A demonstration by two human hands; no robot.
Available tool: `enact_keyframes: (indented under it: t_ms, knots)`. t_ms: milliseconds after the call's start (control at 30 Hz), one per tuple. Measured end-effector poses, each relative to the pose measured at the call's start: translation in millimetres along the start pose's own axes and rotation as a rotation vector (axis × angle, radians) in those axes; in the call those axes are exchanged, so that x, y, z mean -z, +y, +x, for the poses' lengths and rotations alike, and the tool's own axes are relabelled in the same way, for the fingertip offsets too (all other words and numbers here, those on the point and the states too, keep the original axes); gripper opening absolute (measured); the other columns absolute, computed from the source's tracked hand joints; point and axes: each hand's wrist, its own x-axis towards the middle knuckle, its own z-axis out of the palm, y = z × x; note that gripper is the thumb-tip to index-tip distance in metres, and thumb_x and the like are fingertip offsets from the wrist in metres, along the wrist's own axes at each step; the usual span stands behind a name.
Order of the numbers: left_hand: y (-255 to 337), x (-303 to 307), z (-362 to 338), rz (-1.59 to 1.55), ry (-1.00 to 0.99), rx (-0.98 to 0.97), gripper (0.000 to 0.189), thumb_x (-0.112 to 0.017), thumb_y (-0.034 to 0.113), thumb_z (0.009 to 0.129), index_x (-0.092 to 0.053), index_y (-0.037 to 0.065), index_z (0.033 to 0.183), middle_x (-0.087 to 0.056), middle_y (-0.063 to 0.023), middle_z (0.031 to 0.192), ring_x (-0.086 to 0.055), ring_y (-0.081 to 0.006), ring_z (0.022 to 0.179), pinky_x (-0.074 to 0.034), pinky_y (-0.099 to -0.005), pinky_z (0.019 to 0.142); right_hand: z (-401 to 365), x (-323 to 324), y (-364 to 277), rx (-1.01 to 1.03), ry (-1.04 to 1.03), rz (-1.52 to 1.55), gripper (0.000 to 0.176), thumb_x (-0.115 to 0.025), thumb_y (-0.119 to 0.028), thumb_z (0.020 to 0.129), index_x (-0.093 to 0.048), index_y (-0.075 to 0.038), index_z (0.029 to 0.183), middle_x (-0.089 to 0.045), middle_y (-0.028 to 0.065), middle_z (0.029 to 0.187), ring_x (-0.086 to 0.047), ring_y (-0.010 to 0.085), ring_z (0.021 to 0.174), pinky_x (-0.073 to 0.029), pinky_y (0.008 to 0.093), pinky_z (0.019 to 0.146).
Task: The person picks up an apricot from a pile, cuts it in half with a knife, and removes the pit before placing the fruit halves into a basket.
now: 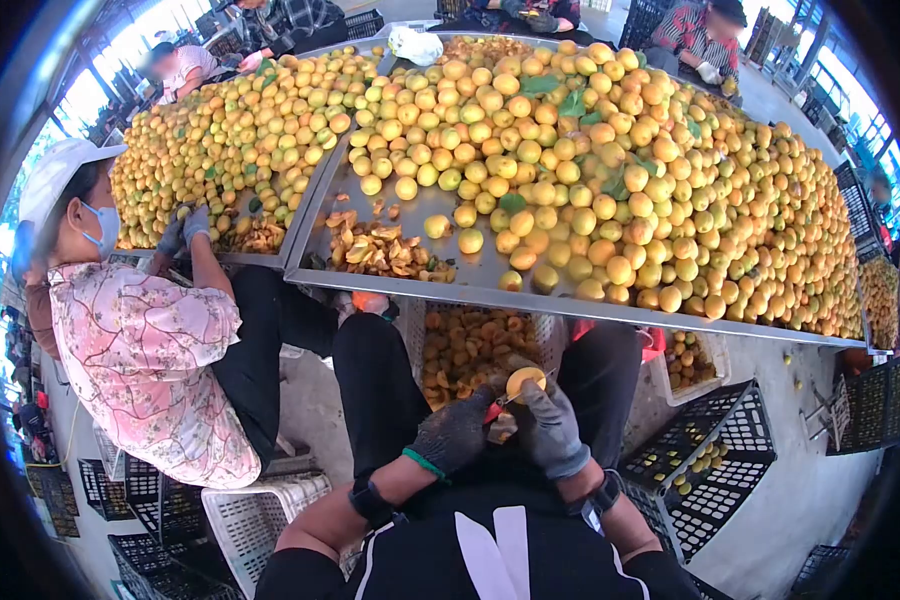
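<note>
My left hand [452,436], in a dark knit glove with a green cuff, is closed around a small red-handled tool [493,412] that looks like a knife. A thin metal part points from it toward the fruit. In my right hand [556,432], gloved in grey, a yellow-orange apricot [526,381] is pinched with a pale, cut-looking face showing. Both hands are close together above my lap. Just beyond them, between my knees, a light plastic crate [414,345] holds many apricot pieces [478,350].
A metal table [370,285] ahead carries heaped whole apricots [610,180] and a pile of cut pieces [385,248]. A co-worker [145,330] sits at my left; others are across the table. Black crates [715,465] stand right, a white crate [260,520] left.
</note>
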Motion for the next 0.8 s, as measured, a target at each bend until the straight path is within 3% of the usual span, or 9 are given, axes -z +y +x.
enact_keyframes:
  t_ms: [133, 200, 333, 433, 500, 700, 800]
  knots:
    - [5, 13, -2, 0.021, -0.021, 0.008, 0.056, -0.063, 0.025, 0.085, -0.046, 0.003, 0.133, -0.066, -0.0253, 0.091, -0.066, -0.0400, 0.082, -0.053, -0.0491, 0.071, -1, -5, -2, -0.074, -0.034, 0.269, 0.045, -0.055, -0.026, 0.098, -0.045, -0.001, 0.133, -0.058, 0.0146, 0.125, -0.054, 0.0212, 0.117, -0.043, 0.0309, 0.101]
    - [-13, -3, -2, 0.048, 0.122, -0.108, 0.055, -0.063, 0.025, 0.085, -0.046, 0.005, 0.133, -0.066, -0.0243, 0.087, -0.067, -0.0400, 0.080, -0.053, -0.0496, 0.070, -3, -11, -8, -0.054, -0.025, 0.178, 0.046, -0.057, -0.027, 0.096, -0.047, 0.000, 0.131, -0.059, 0.0138, 0.123, -0.056, 0.0232, 0.115, -0.043, 0.0350, 0.101]
    - [-10, -3, -5, 0.061, 0.166, -0.081, 0.043, -0.055, 0.023, 0.087, -0.053, 0.011, 0.128, -0.067, -0.0194, 0.090, -0.066, -0.0377, 0.081, -0.052, -0.0482, 0.069, -1, -9, -8, 0.047, 0.035, -0.011, 0.047, -0.061, -0.025, 0.094, -0.048, -0.001, 0.131, -0.058, 0.0146, 0.125, -0.057, 0.0234, 0.114, -0.043, 0.0357, 0.101]
    - [6, 10, -3, -0.007, 0.100, -0.059, 0.040, -0.054, 0.021, 0.087, -0.055, 0.012, 0.126, -0.066, -0.0192, 0.092, -0.066, -0.0376, 0.082, -0.052, -0.0486, 0.070, -8, -10, -9, 0.025, -0.014, 0.097, 0.049, -0.064, -0.024, 0.091, -0.048, -0.001, 0.131, -0.058, 0.0159, 0.126, -0.057, 0.0229, 0.114, -0.045, 0.0359, 0.100]
    - [3, 7, -1, -0.030, 0.065, -0.096, 0.050, -0.060, 0.025, 0.087, -0.047, 0.011, 0.134, -0.066, -0.0244, 0.085, -0.067, -0.0395, 0.078, -0.052, -0.0501, 0.067, -8, -8, -5, 0.099, -0.076, 0.102, 0.051, -0.065, -0.026, 0.091, -0.047, -0.002, 0.131, -0.058, 0.0175, 0.124, -0.058, 0.0234, 0.112, -0.046, 0.0359, 0.098]
    - [9, 8, -3, -0.129, -0.061, -0.074, 0.052, -0.060, 0.023, 0.086, -0.046, 0.010, 0.134, -0.066, -0.0243, 0.089, -0.065, -0.0418, 0.082, -0.052, -0.0499, 0.071, -11, -2, -2, 0.097, -0.147, 0.127, 0.052, -0.064, -0.027, 0.091, -0.046, -0.002, 0.133, -0.058, 0.0195, 0.125, -0.058, 0.0247, 0.113, -0.045, 0.0362, 0.098]
    - [3, 2, -2, -0.110, -0.062, -0.062, 0.055, -0.061, 0.024, 0.085, -0.045, 0.009, 0.135, -0.066, -0.0247, 0.090, -0.065, -0.0417, 0.083, -0.052, -0.0495, 0.074, -7, -3, 7, 0.175, -0.021, -0.056, 0.053, -0.065, -0.027, 0.091, -0.044, -0.003, 0.134, -0.058, 0.0162, 0.124, -0.057, 0.0247, 0.114, -0.044, 0.0365, 0.099]
